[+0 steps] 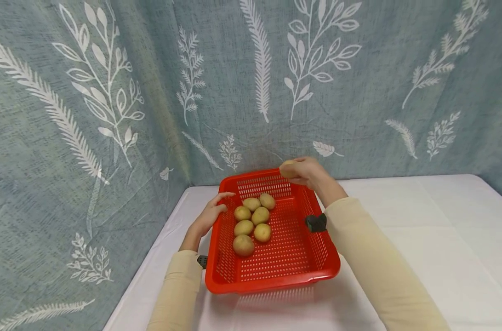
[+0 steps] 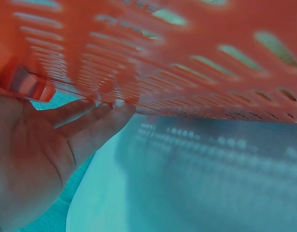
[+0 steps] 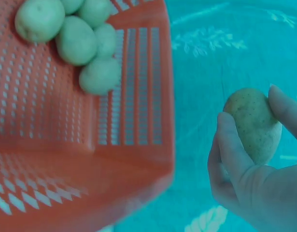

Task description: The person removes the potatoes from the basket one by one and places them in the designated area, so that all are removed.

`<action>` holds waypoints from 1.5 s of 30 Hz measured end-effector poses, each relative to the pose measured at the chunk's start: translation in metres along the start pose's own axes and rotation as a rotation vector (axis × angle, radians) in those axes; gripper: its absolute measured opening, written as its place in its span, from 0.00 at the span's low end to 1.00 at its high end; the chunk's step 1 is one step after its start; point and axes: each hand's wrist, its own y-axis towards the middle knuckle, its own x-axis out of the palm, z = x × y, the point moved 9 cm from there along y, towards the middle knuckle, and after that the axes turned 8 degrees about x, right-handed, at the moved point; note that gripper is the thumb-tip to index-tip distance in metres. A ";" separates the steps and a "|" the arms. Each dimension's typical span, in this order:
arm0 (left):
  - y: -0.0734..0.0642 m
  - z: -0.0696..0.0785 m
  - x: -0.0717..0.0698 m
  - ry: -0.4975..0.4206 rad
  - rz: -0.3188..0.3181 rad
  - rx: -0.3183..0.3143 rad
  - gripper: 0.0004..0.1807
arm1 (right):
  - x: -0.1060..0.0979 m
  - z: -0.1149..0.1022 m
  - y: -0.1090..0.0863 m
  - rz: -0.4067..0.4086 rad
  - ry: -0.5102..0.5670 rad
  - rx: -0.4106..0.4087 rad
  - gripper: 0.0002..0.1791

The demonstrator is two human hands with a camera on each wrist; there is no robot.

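White table — left hand gripping red basket — right hand pinching potato.

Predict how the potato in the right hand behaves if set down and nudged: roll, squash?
The potato will probably roll, but unevenly: its outline is rounded yet egg-shaped. It seems firm and unlikely to squash, since the right hand grips it without a visible dent.

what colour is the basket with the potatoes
The basket is red, seen best in the head view.
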 end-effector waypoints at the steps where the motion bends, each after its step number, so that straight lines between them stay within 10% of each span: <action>1: 0.000 0.000 0.000 0.000 -0.001 0.000 0.28 | -0.004 -0.001 0.000 0.003 -0.002 -0.001 0.38; 20: 0.000 -0.002 0.000 0.011 0.001 -0.007 0.28 | -0.066 0.022 0.011 -0.013 0.059 0.002 0.38; 45: 0.000 -0.003 -0.001 0.008 0.007 0.000 0.29 | -0.127 0.120 0.052 0.147 0.003 -0.044 0.36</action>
